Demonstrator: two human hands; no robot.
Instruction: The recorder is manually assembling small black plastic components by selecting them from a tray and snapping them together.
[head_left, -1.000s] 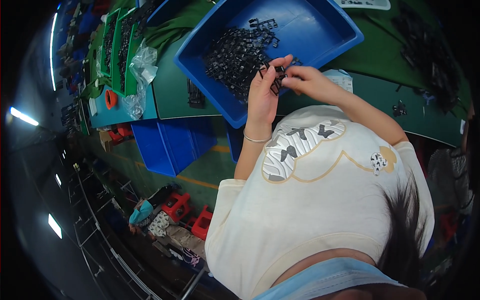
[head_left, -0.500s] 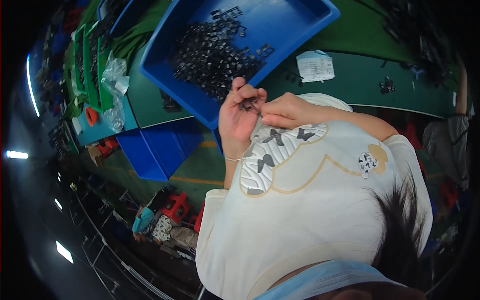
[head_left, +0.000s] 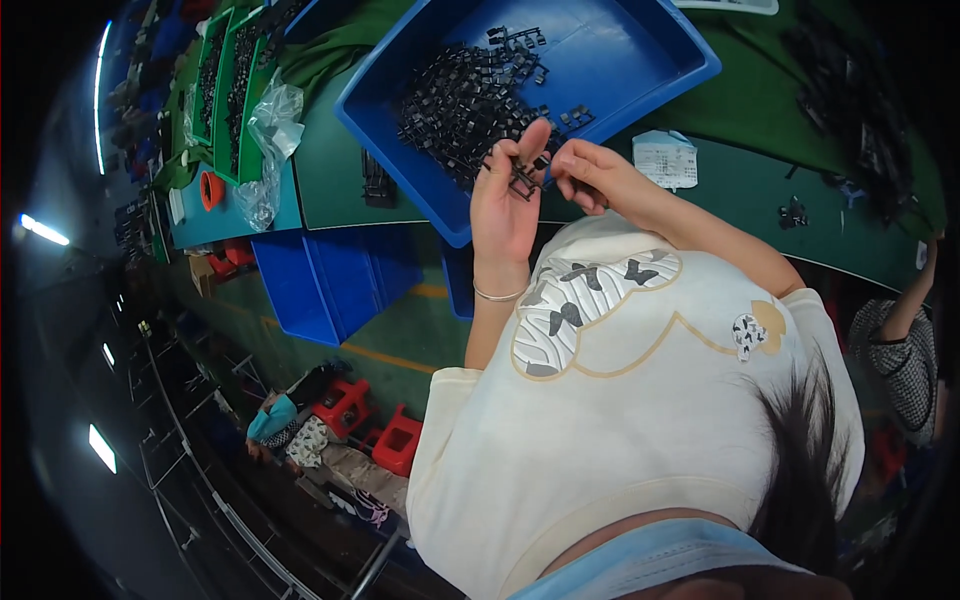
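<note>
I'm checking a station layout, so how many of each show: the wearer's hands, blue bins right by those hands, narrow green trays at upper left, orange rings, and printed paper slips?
Wearer's hands: 2, left hand and right hand
Blue bin: 1
Green trays: 2
Orange ring: 1
Paper slip: 1
Total: 7
Black pieces are too jumbled to count.

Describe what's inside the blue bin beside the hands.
Small black parts lie heaped in the blue bin, mostly left. The heap hides the bottom beneath; the left hand covers some of the near rim.
</note>
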